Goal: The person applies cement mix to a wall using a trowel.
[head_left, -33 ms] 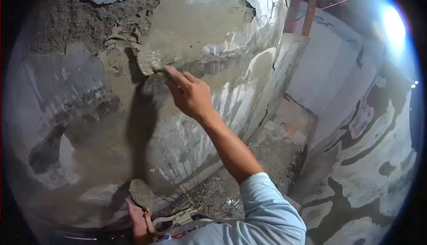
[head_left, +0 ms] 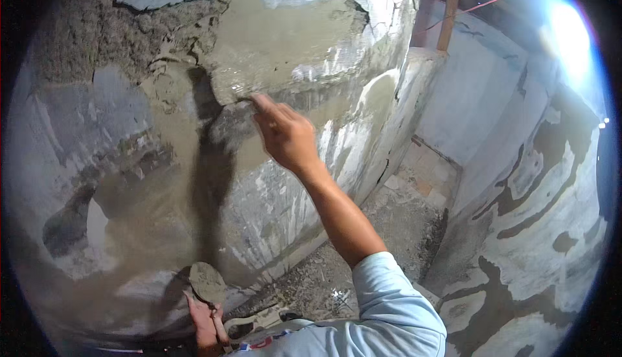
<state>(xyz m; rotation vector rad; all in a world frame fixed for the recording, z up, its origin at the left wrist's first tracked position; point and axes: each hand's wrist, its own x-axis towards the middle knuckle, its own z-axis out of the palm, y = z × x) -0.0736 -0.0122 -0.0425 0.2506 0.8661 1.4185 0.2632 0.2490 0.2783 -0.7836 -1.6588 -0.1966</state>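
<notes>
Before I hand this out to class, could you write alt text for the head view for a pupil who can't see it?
The right hand holds a mostly hidden tool at a cracked, patchily plastered wall. Below, the left hand holds what looks like a rounded trowel; to the right are a gritty floor and a bright light.

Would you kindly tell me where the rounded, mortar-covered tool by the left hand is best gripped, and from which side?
I would hold the rounded tool by its narrow handle, coming from the person's side: the broad, coated end points away from the body, while the handle seems to run back beside the left hand.
</notes>
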